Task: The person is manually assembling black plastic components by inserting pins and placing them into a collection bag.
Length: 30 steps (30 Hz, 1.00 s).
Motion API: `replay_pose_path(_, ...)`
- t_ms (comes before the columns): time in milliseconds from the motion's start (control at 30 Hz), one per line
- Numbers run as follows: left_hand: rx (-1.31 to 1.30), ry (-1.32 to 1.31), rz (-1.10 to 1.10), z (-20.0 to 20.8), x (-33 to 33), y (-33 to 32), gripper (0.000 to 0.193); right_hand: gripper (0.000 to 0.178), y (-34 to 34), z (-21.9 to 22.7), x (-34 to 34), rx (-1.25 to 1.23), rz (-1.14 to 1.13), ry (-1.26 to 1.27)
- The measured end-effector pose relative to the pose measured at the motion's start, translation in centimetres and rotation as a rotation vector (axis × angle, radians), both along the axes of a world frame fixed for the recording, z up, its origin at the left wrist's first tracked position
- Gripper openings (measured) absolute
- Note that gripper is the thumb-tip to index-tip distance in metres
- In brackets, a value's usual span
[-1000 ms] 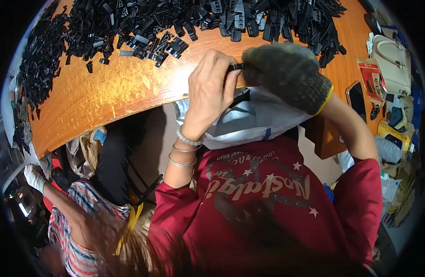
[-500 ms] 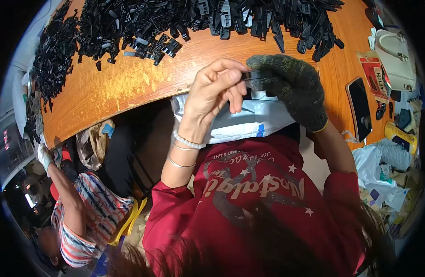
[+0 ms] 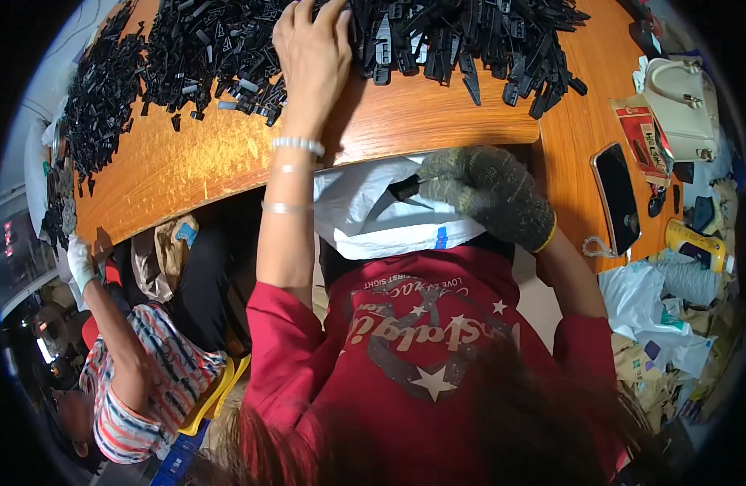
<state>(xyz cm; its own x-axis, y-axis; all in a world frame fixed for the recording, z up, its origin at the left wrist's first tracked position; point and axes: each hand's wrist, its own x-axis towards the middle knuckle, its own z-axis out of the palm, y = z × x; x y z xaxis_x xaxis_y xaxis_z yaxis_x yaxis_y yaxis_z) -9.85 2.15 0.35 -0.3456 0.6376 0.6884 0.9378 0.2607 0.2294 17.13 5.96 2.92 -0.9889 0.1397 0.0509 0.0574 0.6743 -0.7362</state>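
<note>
My bare left hand (image 3: 312, 53) reaches over the pile of small black plastic parts (image 3: 219, 57) at the table's far side. Its fingers are apart and stretched toward the upper edge of the view, where their tips are cut off. My right hand (image 3: 494, 194), in a dark knitted glove, is above a white woven bag (image 3: 353, 223) spread between my lap and the table edge. A slim black plastic part (image 3: 407, 190) shows at the gloved fingertips, which look closed on it. The gloved palm is hidden.
Longer black clip-like parts (image 3: 470, 49) are heaped at the back. On the right lie a phone (image 3: 618, 198), a red packet (image 3: 644, 138) and a white handbag (image 3: 679, 97). Plastic bags (image 3: 656, 312) crowd the lower right. A co-worker in a striped shirt (image 3: 166, 373) sits at left.
My hands, together on a black part before, are now apart. The left has gone up to the pile; the right has dropped lower over the white bag with a black part.
</note>
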Motion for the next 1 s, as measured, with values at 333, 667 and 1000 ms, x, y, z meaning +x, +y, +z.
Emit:
replay_pose_path(333,0.031,-0.061,-0.061,-1.9,3.5,-0.6,0.021,0.034,1.4,-1.6,-2.1,-0.061,-0.102,0.031)
replay_pose_path(667,-0.049,0.027,-0.046,0.4,8.2,-5.0,0.03,0.041,1.7,-3.0,-1.7,0.55,-0.008,0.094)
replay_pose_path(1000,0.001,-0.11,0.119,-0.3,7.6,-3.8,0.03,0.045,1.8,-4.8,-1.2,0.634,-0.021,0.127)
